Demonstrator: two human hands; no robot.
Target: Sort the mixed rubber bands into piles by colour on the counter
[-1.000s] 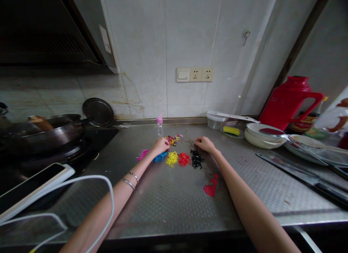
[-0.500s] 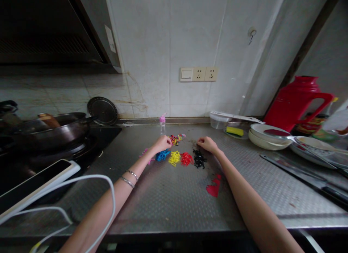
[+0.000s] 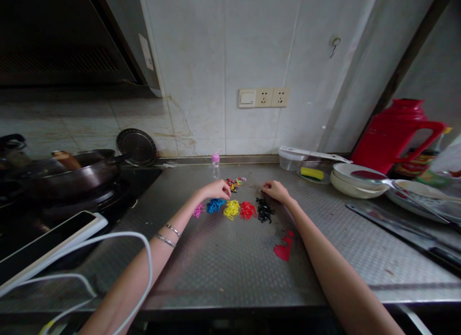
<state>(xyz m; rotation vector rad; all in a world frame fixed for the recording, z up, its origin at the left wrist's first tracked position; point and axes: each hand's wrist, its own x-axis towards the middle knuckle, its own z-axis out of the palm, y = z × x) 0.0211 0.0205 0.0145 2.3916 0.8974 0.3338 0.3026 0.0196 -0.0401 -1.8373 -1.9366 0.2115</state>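
Metal worktop (image 3: 223, 272) | left hand (image 3: 216, 189), nearer: fingers bent, cannot tell if grip is together or apart | right hand (image 3: 276, 191): curled, grip likewise unclear, just beyond black pile (image 3: 265, 212) | mixed-colour pile (image 3: 236, 183): just right of left hand, toward back edge

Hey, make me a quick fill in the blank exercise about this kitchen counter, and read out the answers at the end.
1. The middle pile, between the blue pile and the red pile, is ____.
2. The hand nearest the black pile is the person's ____ one.
3. The small bottle has a cap coloured ____.
4. The big flask is coloured ____.

Missing words: yellow; right; pink; red.
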